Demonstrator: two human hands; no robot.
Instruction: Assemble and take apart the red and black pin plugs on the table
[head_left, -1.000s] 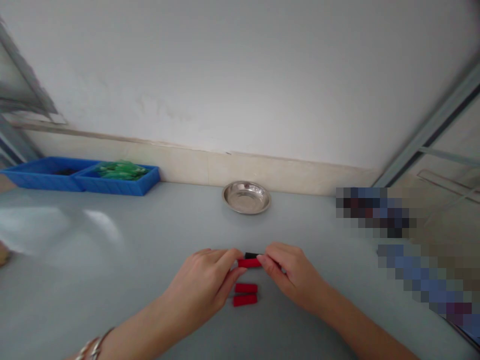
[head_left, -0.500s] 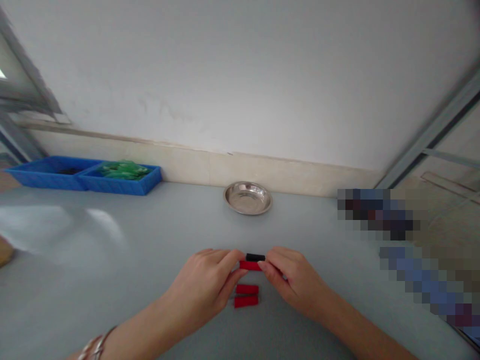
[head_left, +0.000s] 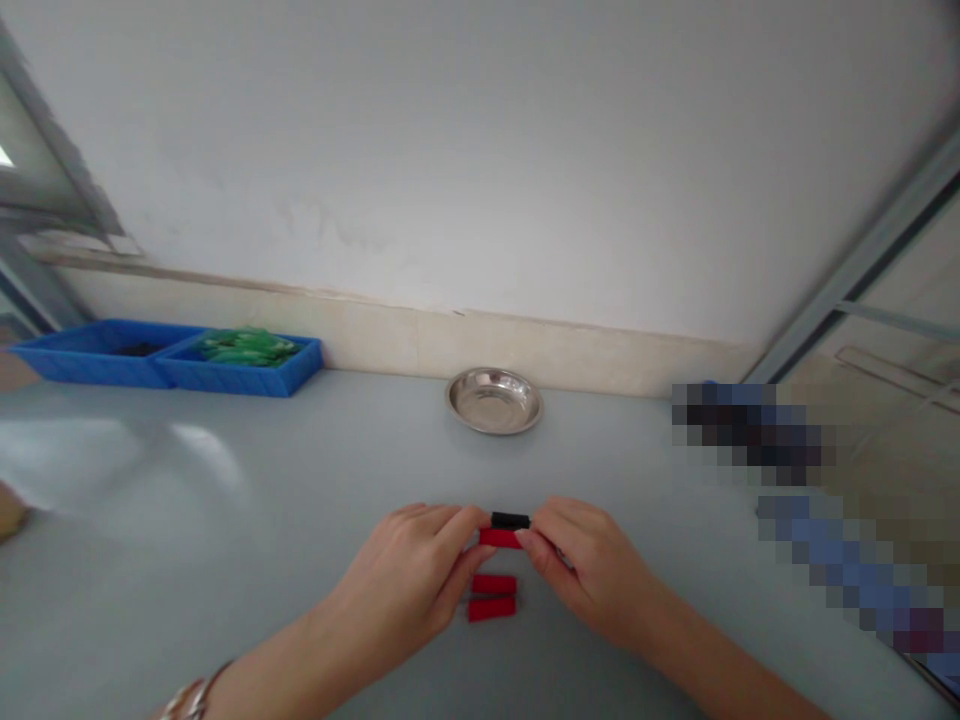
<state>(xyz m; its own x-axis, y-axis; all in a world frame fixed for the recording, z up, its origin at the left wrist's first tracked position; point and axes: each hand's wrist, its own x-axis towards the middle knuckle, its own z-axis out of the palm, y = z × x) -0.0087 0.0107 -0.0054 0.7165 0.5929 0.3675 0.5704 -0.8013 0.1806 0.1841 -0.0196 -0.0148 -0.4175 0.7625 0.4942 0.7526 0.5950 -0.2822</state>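
Between my two hands are a black cylinder (head_left: pixel 510 520) and, just on the near side of it, a red cylinder (head_left: pixel 500 538). The fingers of my left hand (head_left: pixel 439 555) pinch their left ends. My right hand (head_left: pixel 574 550) grips the right ends, its thumb on the red one. Two more red pieces, an upper one (head_left: pixel 495 583) and a lower one (head_left: pixel 492 608), lie on the grey table (head_left: pixel 337 470) nearer to me, side by side. Beyond my hands stands a round metal dish (head_left: pixel 494 402).
Two blue trays stand at the back left against the wall; the right one (head_left: pixel 281 380) holds green items, the left one (head_left: pixel 112 370) a few dark things. Pixelated blurred patches cover the right side. A brown object (head_left: pixel 10 512) shows at the left edge.
The whole view has shifted very slightly. Both hands keep their grip on the red and black cylinders.
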